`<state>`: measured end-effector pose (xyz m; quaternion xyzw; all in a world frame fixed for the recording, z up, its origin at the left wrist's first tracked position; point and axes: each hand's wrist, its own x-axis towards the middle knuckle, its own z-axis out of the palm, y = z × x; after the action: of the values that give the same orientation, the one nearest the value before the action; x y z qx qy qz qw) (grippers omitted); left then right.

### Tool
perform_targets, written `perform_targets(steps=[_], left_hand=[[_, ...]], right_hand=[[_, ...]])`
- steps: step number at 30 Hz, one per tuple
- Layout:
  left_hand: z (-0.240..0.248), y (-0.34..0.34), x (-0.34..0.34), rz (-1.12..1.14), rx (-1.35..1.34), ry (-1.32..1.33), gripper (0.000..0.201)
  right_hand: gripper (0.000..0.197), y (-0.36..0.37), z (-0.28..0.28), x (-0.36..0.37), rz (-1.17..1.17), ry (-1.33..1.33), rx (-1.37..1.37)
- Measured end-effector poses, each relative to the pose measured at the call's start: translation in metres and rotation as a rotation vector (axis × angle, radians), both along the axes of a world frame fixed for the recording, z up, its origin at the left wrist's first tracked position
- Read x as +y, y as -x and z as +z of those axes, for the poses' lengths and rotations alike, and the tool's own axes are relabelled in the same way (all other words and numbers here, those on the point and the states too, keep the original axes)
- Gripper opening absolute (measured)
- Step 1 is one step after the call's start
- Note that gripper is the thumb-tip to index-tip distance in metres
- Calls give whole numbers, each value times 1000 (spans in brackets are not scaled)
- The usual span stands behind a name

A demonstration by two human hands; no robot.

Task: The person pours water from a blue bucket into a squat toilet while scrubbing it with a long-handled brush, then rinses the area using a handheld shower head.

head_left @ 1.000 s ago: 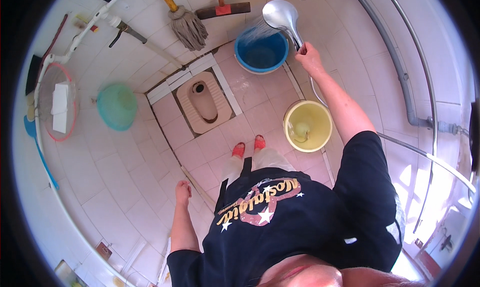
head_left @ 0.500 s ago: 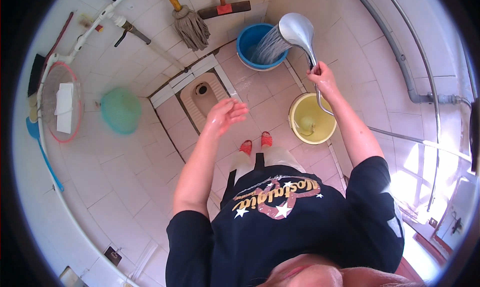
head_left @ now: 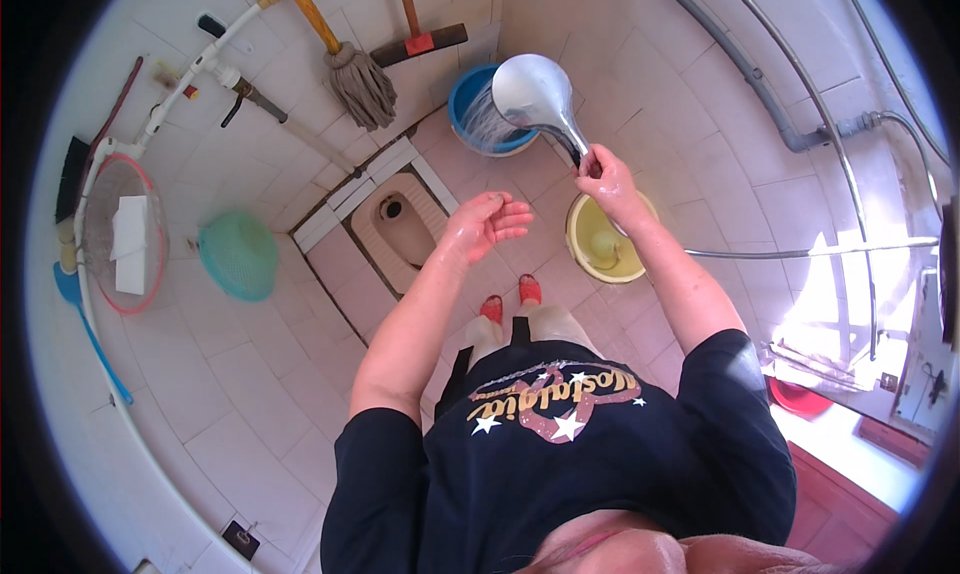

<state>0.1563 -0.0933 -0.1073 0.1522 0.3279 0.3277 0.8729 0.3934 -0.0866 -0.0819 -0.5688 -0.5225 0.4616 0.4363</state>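
My right hand (head_left: pixel 612 186) is wrapped round the handle of a chrome shower head (head_left: pixel 533 92). Water sprays from it toward a blue bucket (head_left: pixel 465 99) in the far corner, and the shower head covers part of that bucket. My left hand (head_left: pixel 487 226), wet and empty, hovers near the middle with its fingers stretched out. Below my right wrist stands a yellow bucket (head_left: pixel 640 264) with something pale yellow-green in it, too unclear to name. A metal hose (head_left: pixel 800 252) runs off to the right.
A squat toilet (head_left: pixel 405 229) is set in the floor ahead. A mop (head_left: pixel 362 86) and a push broom (head_left: pixel 420 44) lean at the far wall. Along the left hang a green basket (head_left: pixel 238 256) and a pink-rimmed basket (head_left: pixel 160 264). Grey pipes (head_left: pixel 780 124) line the right wall.
My right hand has brought the shower head left and nearer, and its spray still falls toward the blue bucket. My left hand has shifted slightly right. The view has turned a little.
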Motion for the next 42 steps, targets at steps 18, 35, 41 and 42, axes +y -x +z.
perform_targets(steps=[18,35,41,42], left_hand=[[-49,102,-58,131,366,36,6],[8,-63,71,-98,-15,-423,6],[-36,-116,78,40,38,-399,4],[-46,-120,80,37,47,-389,4]], right_hand=[[13,6,38,25,-244,-259,-366],[26,24,-62,2,-282,-466,-547],[38,8,-100,5,-251,-142,-279],[37,1,-114,6,-193,-118,-257]])
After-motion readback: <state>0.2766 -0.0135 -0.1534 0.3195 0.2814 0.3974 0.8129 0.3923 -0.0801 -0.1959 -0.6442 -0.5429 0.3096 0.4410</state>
